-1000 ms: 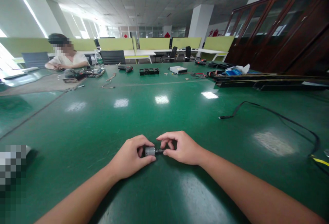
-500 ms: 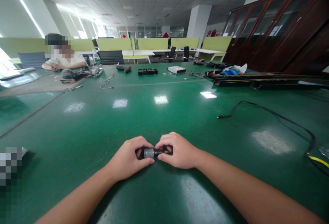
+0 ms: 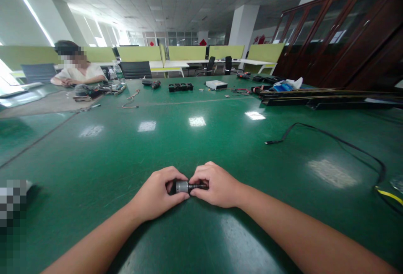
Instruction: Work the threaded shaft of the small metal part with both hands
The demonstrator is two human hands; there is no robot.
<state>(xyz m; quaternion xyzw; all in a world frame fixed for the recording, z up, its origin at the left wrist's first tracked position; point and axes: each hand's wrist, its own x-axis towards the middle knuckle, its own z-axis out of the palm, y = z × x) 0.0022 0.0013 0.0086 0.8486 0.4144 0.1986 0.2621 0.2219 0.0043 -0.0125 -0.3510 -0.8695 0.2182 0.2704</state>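
Just above the green table (image 3: pixel 195 148), a small grey cylinder with a dark, ribbed shaft (image 3: pixel 181 187) lies on its side between my two hands. My left hand (image 3: pixel 159 190) is closed around the grey end, with thumb and fingertips pressing it from the near and far sides. From the right, my right hand (image 3: pixel 217 186) pinches the dark shaft close to where it meets the cylinder. The fingertips of both hands almost meet. The exact kind of the part cannot be made out, and the shaft's far end lies in my right hand's shadow.
A black flat cable (image 3: pixel 333 133) curves across the table at right. Farther back are a black bracket-like part (image 3: pixel 181 87), a white box (image 3: pixel 216 84), a dark power tool (image 3: pixel 151 83) and long black rails (image 3: pixel 283 97). A person (image 3: pixel 77 70) sits at far left.
My right thumb and fingers have shifted slightly on the dark shaft, and a bit more of it shows. My left hand stays where it was on the grey end.
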